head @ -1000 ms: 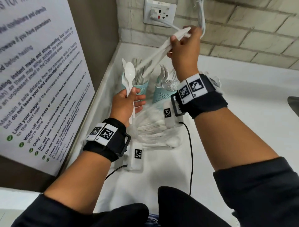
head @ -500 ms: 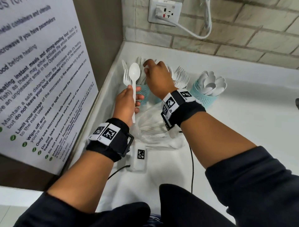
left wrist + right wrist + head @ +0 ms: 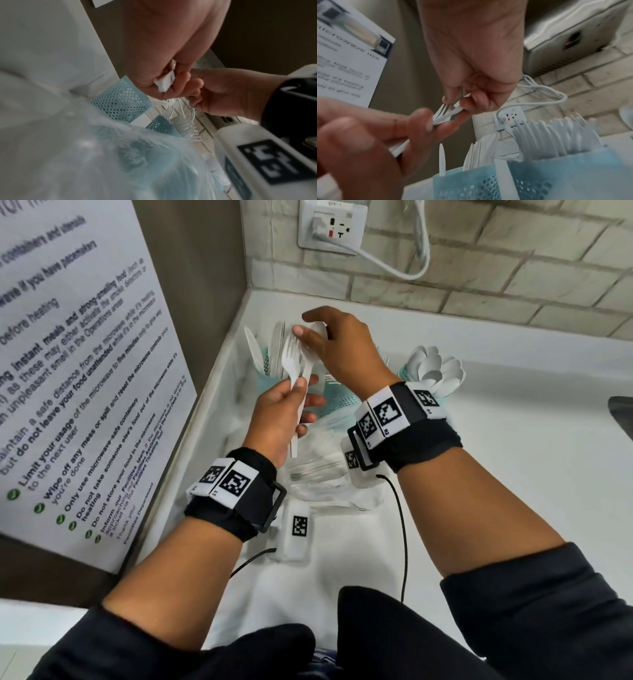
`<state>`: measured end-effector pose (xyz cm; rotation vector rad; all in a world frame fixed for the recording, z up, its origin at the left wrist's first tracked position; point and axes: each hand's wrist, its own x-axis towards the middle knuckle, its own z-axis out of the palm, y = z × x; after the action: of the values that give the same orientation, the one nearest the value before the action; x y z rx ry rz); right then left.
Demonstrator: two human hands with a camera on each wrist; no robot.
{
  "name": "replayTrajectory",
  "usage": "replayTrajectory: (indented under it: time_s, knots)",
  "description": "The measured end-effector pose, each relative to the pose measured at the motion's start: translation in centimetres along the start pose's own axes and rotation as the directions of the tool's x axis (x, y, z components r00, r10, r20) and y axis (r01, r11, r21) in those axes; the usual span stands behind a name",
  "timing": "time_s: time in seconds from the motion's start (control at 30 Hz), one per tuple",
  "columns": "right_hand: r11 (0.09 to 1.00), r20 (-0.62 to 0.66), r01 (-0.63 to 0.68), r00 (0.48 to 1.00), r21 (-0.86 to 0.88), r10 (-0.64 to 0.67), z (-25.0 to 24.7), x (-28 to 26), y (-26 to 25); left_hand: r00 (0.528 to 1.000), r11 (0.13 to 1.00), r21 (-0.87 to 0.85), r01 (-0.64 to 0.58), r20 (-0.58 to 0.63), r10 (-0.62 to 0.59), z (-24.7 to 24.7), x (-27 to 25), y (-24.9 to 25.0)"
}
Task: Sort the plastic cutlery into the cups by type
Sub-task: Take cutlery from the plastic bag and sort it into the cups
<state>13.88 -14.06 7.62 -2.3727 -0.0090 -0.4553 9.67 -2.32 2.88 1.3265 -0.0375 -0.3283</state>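
My left hand (image 3: pixel 305 392) grips the handles of a white plastic fork (image 3: pixel 291 356) and a white spoon (image 3: pixel 319 331), both upright. My right hand (image 3: pixel 305 325) reaches over from the right and pinches the spoon's bowl between thumb and fingers; the right wrist view shows that pinch (image 3: pixel 457 103) beside the fork's tines. Behind the hands stand three teal mesh cups: a knives cup (image 3: pixel 264 371) on the left, a forks cup (image 3: pixel 342 400) mostly hidden by my right wrist, and a spoons cup (image 3: pixel 442 398) on the right.
A clear plastic bag (image 3: pixel 315 474) with more cutlery lies on the white counter (image 3: pixel 513 491) under my wrists. A poster (image 3: pixel 68 371) lines the left wall. A socket (image 3: pixel 330 229) with a white cable sits on the brick wall. A dark object (image 3: pixel 621 412) shows at the right edge.
My right hand came down from high up with a bundle of knives, passed over the left cup, and now pinches the spoon in my left hand. The left hand has barely moved.
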Motion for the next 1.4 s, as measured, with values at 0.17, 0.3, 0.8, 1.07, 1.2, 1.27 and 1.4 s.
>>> replayTrajectory:
  time_s: [0.17,0.3,0.8,1.07,1.2,1.27,1.4]
  knots:
    - [0.959,-0.053,-0.143,0.986,0.247,0.16,-2.2,-0.6,1.6,0.999,0.998,0.062,-0.007,0.052,0.004,0.7,0.0,-0.2]
    - [0.921,-0.231,-0.184,0.934,0.344,0.273,-5.6,-0.9,2.7,0.994,0.996,0.084,-0.005,0.11,-0.004,1.3,-0.1,-0.4]
    - [0.954,-0.637,-0.274,0.759,-0.121,0.137,-10.9,-3.6,7.1,0.964,0.98,0.19,0.054,0.244,-0.101,3.4,-0.2,-0.6]
    - [0.819,-0.394,-0.447,0.868,-0.359,0.301,-7.5,-5.2,9.8,0.96,0.978,0.194,0.072,0.252,-0.12,3.2,-0.1,-0.9]
    - [0.772,-0.318,-0.488,0.868,-0.408,0.381,-7.2,-5.6,10.0,0.966,0.98,0.178,0.084,0.226,-0.123,3.2,-0.1,-1.0]
    - [0.759,-0.264,-0.511,0.859,-0.403,0.438,-7.4,-5.4,9.8,0.97,0.984,0.156,0.091,0.21,-0.123,3.3,-0.1,-1.1]
    - [0.824,-0.32,-0.472,0.869,-0.313,0.377,-7.7,-4.7,8.1,0.968,0.987,0.14,0.08,0.224,-0.111,3.4,0.0,-1.0]
